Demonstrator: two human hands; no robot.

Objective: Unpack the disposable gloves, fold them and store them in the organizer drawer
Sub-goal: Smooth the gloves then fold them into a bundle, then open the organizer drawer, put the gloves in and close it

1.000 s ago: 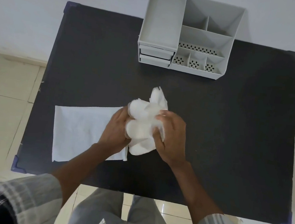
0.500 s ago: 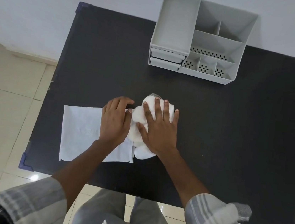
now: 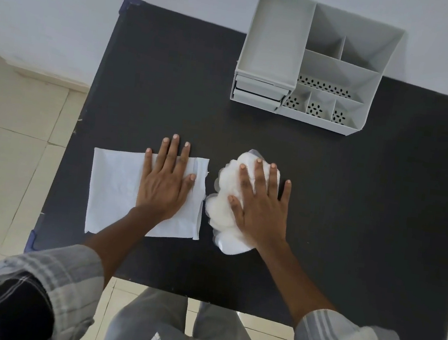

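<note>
Left hand (image 3: pixel 164 188) lies spread flat on the white wrapper (image 3: pixel 114 193); right hand (image 3: pixel 262 207), grip spread, presses the gloves (image 3: pixel 223 212) mid-tabletop (image 3: pixel 366 215).

Gloves (image 3: pixel 222 212): a soft, crumpled white bundle of thin translucent plastic, pressed flat on the tabletop (image 3: pixel 353 214) near the middle, a little toward the near edge; partly covered from above.
Wrapper (image 3: pixel 112 193): a flat white rectangular sheet, slightly creased, lying just beside the bundle on its left with a narrow gap between them, toward the near left corner of the tabletop.
Organizer (image 3: pixel 309 64): a grey plastic unit, upright at the far edge, right of centre; open compartments on top, some with perforated floors.
Drawers (image 3: pixel 259 92): two stacked in its left front, both pushed in.
</note>
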